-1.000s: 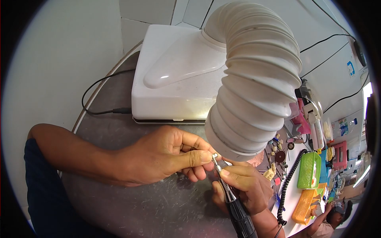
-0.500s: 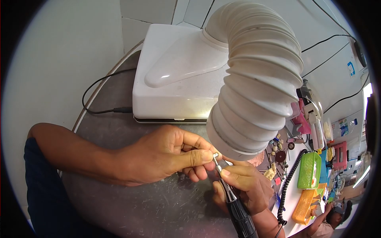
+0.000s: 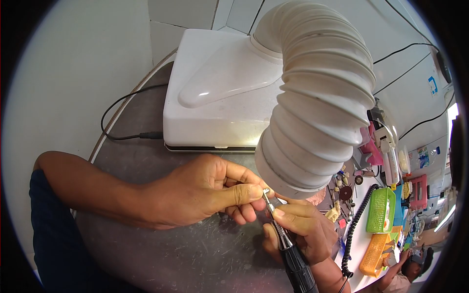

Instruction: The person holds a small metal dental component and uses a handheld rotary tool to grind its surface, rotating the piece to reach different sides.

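My left hand (image 3: 222, 190) is closed, pinching a tiny white piece (image 3: 266, 190) between thumb and forefinger; it looks like a dental crown, though most of it is covered by the fingertips. In my right hand (image 3: 305, 224) is a rotary handpiece (image 3: 296, 263) with a black body and a metal nose, gripped like a pen. Its tip points up and left and meets the white piece or comes very close to it; contact cannot be made out. Both hands are close together over the dark grey worktop (image 3: 195, 259), just below the mouth of a ribbed white hose (image 3: 317, 112).
The hose rises from a white dust extractor box (image 3: 220, 117) behind the hands, with a black cable (image 3: 117, 105) at its left. Burs and discs (image 3: 346, 193), a coiled cord (image 3: 352, 234), a green basket (image 3: 381, 210) and an orange basket (image 3: 375, 254) lie right. Another person (image 3: 410, 268) sits beyond.
The hose appears a touch farther right. Both hands, the white piece and the handpiece keep almost the same position.
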### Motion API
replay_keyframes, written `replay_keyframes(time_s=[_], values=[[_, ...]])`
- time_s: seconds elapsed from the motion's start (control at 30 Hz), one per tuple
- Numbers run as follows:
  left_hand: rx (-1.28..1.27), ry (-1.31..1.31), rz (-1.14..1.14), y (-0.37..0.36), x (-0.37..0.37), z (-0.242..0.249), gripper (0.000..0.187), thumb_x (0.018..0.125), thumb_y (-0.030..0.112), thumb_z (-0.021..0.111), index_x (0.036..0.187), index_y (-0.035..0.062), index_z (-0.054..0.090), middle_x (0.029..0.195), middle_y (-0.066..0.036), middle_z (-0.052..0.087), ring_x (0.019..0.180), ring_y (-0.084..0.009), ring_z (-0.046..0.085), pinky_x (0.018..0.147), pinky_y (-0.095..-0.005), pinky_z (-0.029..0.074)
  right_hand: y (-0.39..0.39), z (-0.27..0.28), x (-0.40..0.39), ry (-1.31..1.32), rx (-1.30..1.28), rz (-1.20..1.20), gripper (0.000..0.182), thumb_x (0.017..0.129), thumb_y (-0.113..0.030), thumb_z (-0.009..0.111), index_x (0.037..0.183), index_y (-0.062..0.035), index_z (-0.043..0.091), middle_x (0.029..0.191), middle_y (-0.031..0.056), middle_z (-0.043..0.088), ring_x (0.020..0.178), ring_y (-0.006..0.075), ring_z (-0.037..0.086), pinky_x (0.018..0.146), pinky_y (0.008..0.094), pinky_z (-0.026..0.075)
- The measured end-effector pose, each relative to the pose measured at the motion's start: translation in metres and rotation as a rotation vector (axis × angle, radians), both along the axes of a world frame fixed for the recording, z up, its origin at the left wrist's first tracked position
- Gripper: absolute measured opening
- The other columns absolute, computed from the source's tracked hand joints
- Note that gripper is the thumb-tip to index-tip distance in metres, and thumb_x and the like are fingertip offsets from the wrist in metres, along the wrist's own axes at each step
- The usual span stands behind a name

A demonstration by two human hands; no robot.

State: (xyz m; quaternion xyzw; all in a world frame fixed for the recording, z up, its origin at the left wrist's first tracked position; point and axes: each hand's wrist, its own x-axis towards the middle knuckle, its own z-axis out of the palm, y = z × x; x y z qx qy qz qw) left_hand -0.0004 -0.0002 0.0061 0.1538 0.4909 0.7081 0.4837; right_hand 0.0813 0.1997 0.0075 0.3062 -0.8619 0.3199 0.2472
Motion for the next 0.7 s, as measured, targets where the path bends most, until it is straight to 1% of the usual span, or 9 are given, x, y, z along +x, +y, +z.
replay_keyframes(time_s=[0.07,0.13,0.27,0.33,0.37,0.43,0.53,0.63,0.7], values=[[-0.006,-0.002,0.001,0.0002,-0.0002,0.0002,0.032,0.095,0.024,0.054,0.109,-0.0044,0.058,0.095,-0.008,0.064,0.080,-0.0087,0.060,0.074,-0.0201,0.050,0.0003,-0.0002,0.0000,0.000,0.008,-0.016,0.029,0.071,-0.004,0.072,0.095,0.0000,0.057,0.074,0.0135,0.063,0.062,0.0224,0.064,0.065,0.0365,0.058],[0.013,-0.005,-0.005,0.0001,-0.0002,-0.0015,0.032,0.095,0.023,0.054,0.109,-0.0044,0.058,0.095,-0.008,0.064,0.081,-0.0086,0.060,0.074,-0.0203,0.050,0.0017,-0.0024,-0.0007,0.010,0.000,0.008,0.030,0.071,-0.004,0.072,0.096,-0.0001,0.057,0.075,0.0136,0.063,0.062,0.0228,0.065,0.060,0.0324,0.056],[0.010,-0.002,-0.009,0.0001,0.0003,-0.0023,0.031,0.095,0.023,0.054,0.109,-0.0043,0.058,0.095,-0.007,0.063,0.081,-0.0086,0.059,0.075,-0.0206,0.050,-0.0007,0.0017,0.0043,-0.023,0.001,-0.067,0.030,0.071,-0.003,0.072,0.096,-0.0003,0.057,0.075,0.0139,0.064,0.064,0.0230,0.065,0.060,0.0316,0.055],[0.005,0.014,-0.007,0.0003,0.0002,-0.0024,0.030,0.095,0.023,0.054,0.108,-0.0041,0.058,0.095,-0.007,0.063,0.081,-0.0084,0.059,0.075,-0.0210,0.050,0.0006,0.0022,0.0056,-0.075,-0.021,-0.051,0.038,0.067,-0.004,0.079,0.100,-0.0012,0.060,0.086,0.0126,0.065,0.085,0.0298,0.068,0.068,0.0322,0.056],[0.005,0.014,-0.007,0.0006,0.0000,-0.0022,0.030,0.095,0.023,0.054,0.108,-0.0041,0.058,0.095,-0.007,0.063,0.081,-0.0084,0.059,0.075,-0.0210,0.050,0.0014,0.0027,0.0054,-0.075,-0.021,-0.050,0.038,0.067,-0.004,0.079,0.100,-0.0012,0.060,0.086,0.0126,0.065,0.085,0.0298,0.068,0.068,0.0322,0.056],[-0.011,-0.033,0.020,0.0011,-0.0004,-0.0022,0.024,0.090,0.007,0.059,0.111,-0.0036,0.055,0.097,-0.010,0.062,0.079,-0.0112,0.061,0.073,-0.0259,0.052,0.0027,0.0032,0.0050,-0.076,-0.005,-0.013,0.038,0.067,-0.004,0.079,0.100,-0.0013,0.060,0.086,0.0130,0.065,0.085,0.0297,0.068,0.068,0.0322,0.056],[-0.018,-0.049,0.036,0.0013,0.0003,-0.0003,0.023,0.090,0.007,0.059,0.110,-0.0039,0.055,0.096,-0.010,0.062,0.078,-0.0111,0.061,0.073,-0.0258,0.052,-0.0004,0.0053,0.0069,-0.104,-0.016,-0.072,0.038,0.067,-0.003,0.079,0.100,-0.0014,0.061,0.085,0.0124,0.065,0.085,0.0299,0.068,0.069,0.0323,0.056],[-0.023,-0.042,0.034,0.0017,0.0001,0.0007,0.023,0.090,0.007,0.059,0.110,-0.0040,0.055,0.096,-0.010,0.062,0.078,-0.0112,0.061,0.073,-0.0259,0.052,0.0019,0.0054,0.0040,-0.079,-0.003,-0.005,0.038,0.067,-0.003,0.079,0.100,-0.0014,0.061,0.086,0.0128,0.066,0.086,0.0301,0.068,0.069,0.0320,0.056],[-0.021,-0.040,0.033,0.0018,0.0002,0.0007,0.023,0.090,0.007,0.059,0.110,-0.0040,0.055,0.096,-0.010,0.062,0.078,-0.0112,0.061,0.073,-0.0260,0.052,0.0005,0.0051,0.0057,-0.089,-0.008,-0.035,0.038,0.067,-0.003,0.079,0.100,-0.0013,0.061,0.086,0.0128,0.066,0.086,0.0302,0.068,0.069,0.0321,0.056]])
